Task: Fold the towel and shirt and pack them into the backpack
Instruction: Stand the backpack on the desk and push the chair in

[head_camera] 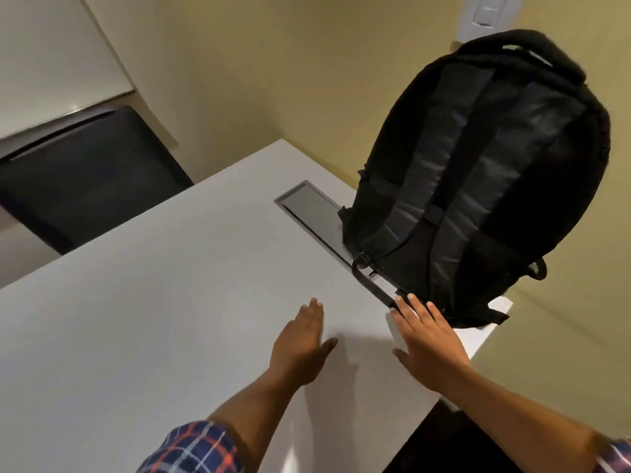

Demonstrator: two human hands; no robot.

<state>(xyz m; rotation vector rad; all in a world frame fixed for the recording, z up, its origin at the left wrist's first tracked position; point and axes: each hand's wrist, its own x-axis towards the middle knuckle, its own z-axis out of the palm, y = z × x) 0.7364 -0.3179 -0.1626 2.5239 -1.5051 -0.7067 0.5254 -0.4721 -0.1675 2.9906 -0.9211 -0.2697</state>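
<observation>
On the white table point(170, 302), at its far right corner, the backpack point(478, 182) stands upright w/ its padded back panel and shoulder straps turned toward me. It's prob. propped that way so the main compartment loads from the top. The zip isn't visible from here, so I can't tell whether the bag is open or closed. One loose strap end point(372, 285) trails from the bag's base onto the tabletop. It lies beside a dark cable hatch point(310, 209) set flush in the surface, and the bag's base partly covers that hatch.

Both hands are palms down over the table, fingers straight, gripping nothing. My left hand point(300, 349) is over bare tabletop. My right hand point(426, 346) is just beside the bag's bottom corner, fingertips near the strap end. Under the right palm there's a faint pale edge — maybe sth white and flat, maybe shadow; can't say.

Towel and shirt: neither shows clearly anywhere in view, so I judge they're either inside the bag or out of frame. Flat hands this close to the bag suggest I'm about to steady or reach for it.

Writing: no brand, logo or label is legible on the bag or elsewhere. The plaid sleeve point(194, 448) is pattern only — no text.
</observation>
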